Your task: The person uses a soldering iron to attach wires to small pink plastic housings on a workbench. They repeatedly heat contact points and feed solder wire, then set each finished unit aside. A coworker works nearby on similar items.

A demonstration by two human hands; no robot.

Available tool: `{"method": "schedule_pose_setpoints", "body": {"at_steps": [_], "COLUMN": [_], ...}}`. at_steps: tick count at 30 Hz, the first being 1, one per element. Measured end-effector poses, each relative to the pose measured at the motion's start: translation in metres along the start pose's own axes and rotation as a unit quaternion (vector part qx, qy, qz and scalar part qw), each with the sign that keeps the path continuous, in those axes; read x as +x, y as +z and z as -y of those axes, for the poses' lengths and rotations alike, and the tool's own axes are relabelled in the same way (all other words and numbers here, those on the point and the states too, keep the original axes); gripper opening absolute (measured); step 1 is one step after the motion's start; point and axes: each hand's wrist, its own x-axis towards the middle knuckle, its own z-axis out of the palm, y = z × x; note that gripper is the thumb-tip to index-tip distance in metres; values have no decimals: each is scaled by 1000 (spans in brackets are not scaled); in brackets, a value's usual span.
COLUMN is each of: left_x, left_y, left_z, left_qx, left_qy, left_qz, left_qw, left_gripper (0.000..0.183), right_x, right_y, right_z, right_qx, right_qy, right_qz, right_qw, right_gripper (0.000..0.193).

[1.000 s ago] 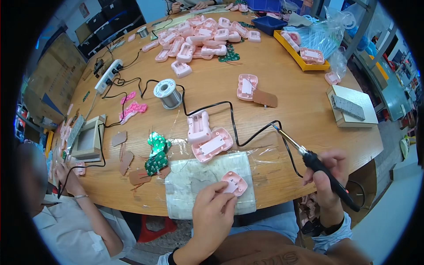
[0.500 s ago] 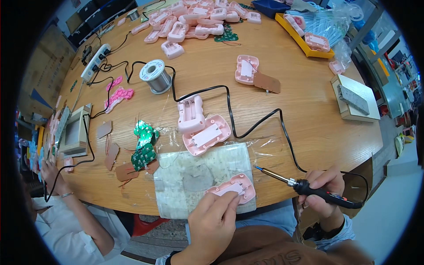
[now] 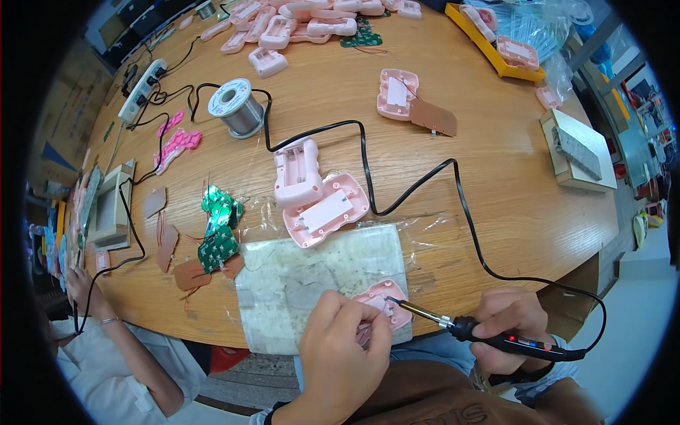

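The left grip point(image 3: 345, 354) reaches up from the lower edge, thumb and bent fingers drawn close together. The right grip point(image 3: 513, 319) is curled round, its fingers folded inward.

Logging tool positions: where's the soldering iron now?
Head view, lower right: the iron is in the right hand, tip over the pink shell in the left hand.
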Motion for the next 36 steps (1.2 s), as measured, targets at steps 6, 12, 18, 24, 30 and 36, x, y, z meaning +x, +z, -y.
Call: {"method": "schedule_pose_setpoints", "body": {"at_steps": [6, 12, 18, 24, 30, 36], "left_x": [1, 2, 2, 3, 4, 2], "left_y": [-1, 0, -2, 1, 2, -5], "left_z": [-4, 0, 0, -2, -3, -3], "left_qx": [-14, 0, -7, -3, 11, 2], "left_qy": [-46, -27, -29, -65, -61, -9], "left_qz": [22, 13, 26, 14, 15, 51], "left_qw": [999, 1000, 999, 998, 998, 999], "left_gripper": [7, 6, 5, 9, 10, 9], "right_x": [11, 14, 4, 5, 9, 2], "right_y": [-3, -9, -10, -1, -4, -9], "right_z": [8, 11, 6, -2, 2, 6], "right_qx": [-34, -45, -3, 1, -7, 23], "right_qy": [2, -11, 4, -9, 3, 7], "right_qz": [61, 61, -10, 13, 47, -31], "right_qw": [998, 997, 1000, 1000, 999, 999], "right_gripper": [21, 20, 23, 20, 19, 22]}}
